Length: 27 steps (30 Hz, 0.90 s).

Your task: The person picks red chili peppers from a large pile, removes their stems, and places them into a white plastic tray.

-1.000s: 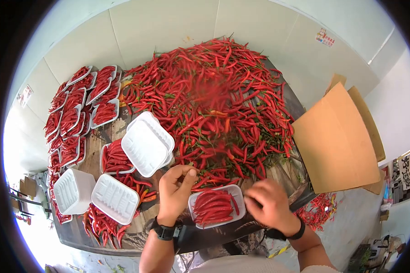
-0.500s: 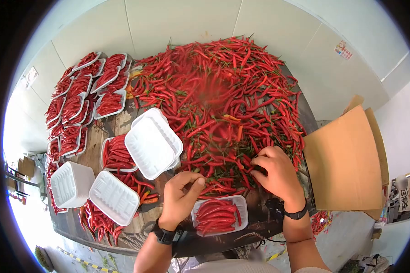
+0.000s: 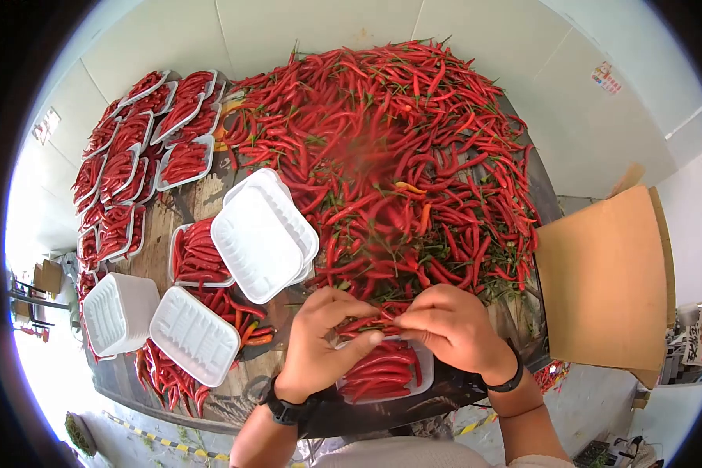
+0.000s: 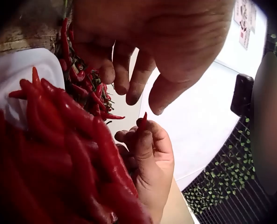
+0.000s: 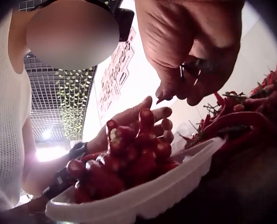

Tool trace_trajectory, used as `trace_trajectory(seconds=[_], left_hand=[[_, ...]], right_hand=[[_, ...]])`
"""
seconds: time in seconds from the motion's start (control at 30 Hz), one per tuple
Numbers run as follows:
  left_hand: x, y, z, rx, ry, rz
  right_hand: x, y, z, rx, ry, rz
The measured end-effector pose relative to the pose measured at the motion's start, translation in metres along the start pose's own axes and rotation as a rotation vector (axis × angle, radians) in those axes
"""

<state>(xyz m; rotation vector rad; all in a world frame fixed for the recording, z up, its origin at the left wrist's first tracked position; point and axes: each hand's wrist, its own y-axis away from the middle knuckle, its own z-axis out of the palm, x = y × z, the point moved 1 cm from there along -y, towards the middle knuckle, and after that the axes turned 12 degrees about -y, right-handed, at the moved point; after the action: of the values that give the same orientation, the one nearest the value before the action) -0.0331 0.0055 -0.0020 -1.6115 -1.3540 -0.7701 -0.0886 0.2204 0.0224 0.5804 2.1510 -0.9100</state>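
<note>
My right hand (image 3: 459,331) pinches a red chili (image 4: 143,122) between thumb and fingertips, its narrow tip pointing out toward the other hand in the left wrist view. Facing it, my left hand (image 3: 318,347) has its fingers extended and thumb apart, with nothing gripped between them. Both hands hover over the far edge of a white plastic tray (image 3: 427,373). Red chilies (image 3: 378,373) lie side by side in this tray, and their blunt ends show in the right wrist view. Part of the tray is hidden beneath the hands.
A large heap of stemmed chilies (image 3: 444,140) covers the back of the table. Filled trays (image 3: 117,171) are stacked at the far left. White trays (image 3: 261,242) lie left of centre, and a tray stack (image 3: 117,312) stands at front left. An upright cardboard box (image 3: 600,281) is on the right.
My right hand first reached from beside the tray to the heap, then came back over the tray with a chili. My left hand shifted slightly toward it, fingers extending.
</note>
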Motion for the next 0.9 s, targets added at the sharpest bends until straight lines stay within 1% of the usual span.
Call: trace_trajectory(seconds=[0.07,0.13,0.27,0.33,0.37,0.43,0.47,0.53,0.57,0.63,0.77,0.83,0.9], left_hand=[[0.001,0.000,0.001,-0.018,-0.005,0.019],[0.000,0.001,0.004,-0.077,-0.037,0.042],[0.000,0.003,0.005,-0.084,-0.050,0.030],[-0.001,0.004,0.004,-0.060,-0.086,-0.010],[-0.001,0.004,0.004,-0.057,-0.086,-0.009],[-0.001,0.003,0.003,0.025,-0.097,-0.055],[0.000,0.003,0.003,0.028,-0.099,-0.054],[0.001,0.003,0.003,0.052,-0.030,-0.121],[0.001,0.003,0.003,0.053,-0.030,-0.120],[0.000,0.003,0.003,0.042,-0.028,-0.119],[-0.001,0.004,0.005,0.053,-0.041,-0.083],[-0.001,0.004,0.006,0.070,-0.061,-0.052],[-0.002,0.004,0.007,0.061,-0.079,-0.055]], right_hand=[[0.000,0.001,0.006,-0.025,0.009,-0.027],[-0.002,0.000,0.010,-0.006,-0.024,-0.026],[-0.002,-0.001,0.012,0.000,0.006,-0.050],[-0.004,-0.004,0.010,0.053,0.065,-0.010],[-0.003,-0.004,0.008,0.051,0.064,-0.012],[0.001,-0.002,0.002,0.114,0.066,0.068],[0.001,-0.001,0.001,0.113,0.066,0.066],[0.001,0.001,0.000,0.114,0.039,0.188],[0.001,0.000,0.000,0.114,0.040,0.187],[0.001,-0.002,0.004,0.097,0.048,0.068],[0.002,0.000,0.005,0.108,0.060,0.029],[0.002,0.000,0.006,0.129,0.168,-0.024],[-0.001,-0.001,0.006,0.127,0.213,-0.035]])
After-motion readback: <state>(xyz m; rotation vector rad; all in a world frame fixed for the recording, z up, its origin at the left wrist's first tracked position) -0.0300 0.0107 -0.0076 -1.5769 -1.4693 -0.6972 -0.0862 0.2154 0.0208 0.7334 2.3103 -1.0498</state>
